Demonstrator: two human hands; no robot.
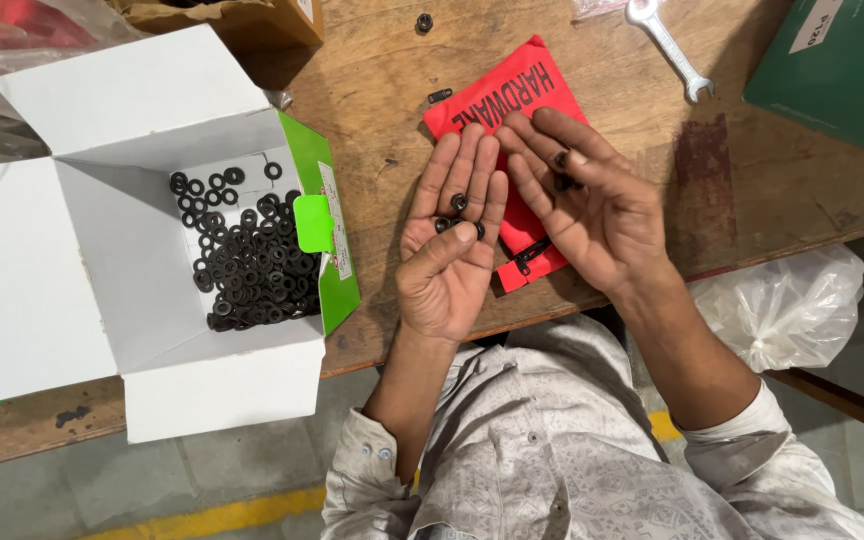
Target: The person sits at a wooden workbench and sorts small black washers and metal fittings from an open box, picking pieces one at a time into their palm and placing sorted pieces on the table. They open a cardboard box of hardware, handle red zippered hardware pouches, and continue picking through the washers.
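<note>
Nearest the camera, a patterned grey shirt (552, 450) fills the bottom of the view, both sleeves reaching up to the desk (372, 90). The left hand (449, 238) lies open, palm up, just over the desk's near edge, a few black washers (459, 203) resting on its fingers with the thumb bent across toward them. The right hand (582, 200) is beside it, also open and palm up, fingers spread, with one or two small black washers on the fingers; it grips nothing. Under both hands lies a red zip pouch (512, 90), its black zip pull showing below the right palm. To the left stands an open white and green box (102, 250), flaps folded out, with a heap of black washers (247, 265) in its bottom. To the right, below the desk edge, sits a crumpled clear plastic bag (787, 310). Farther off on the desk, a single loose washer (424, 21) lies near the far edge, a small black piece (439, 96) lies just left of the pouch, a silver spanner (667, 45) lies at an angle, and a green box (832, 70) fills the far right corner, well apart from the hands.
</note>
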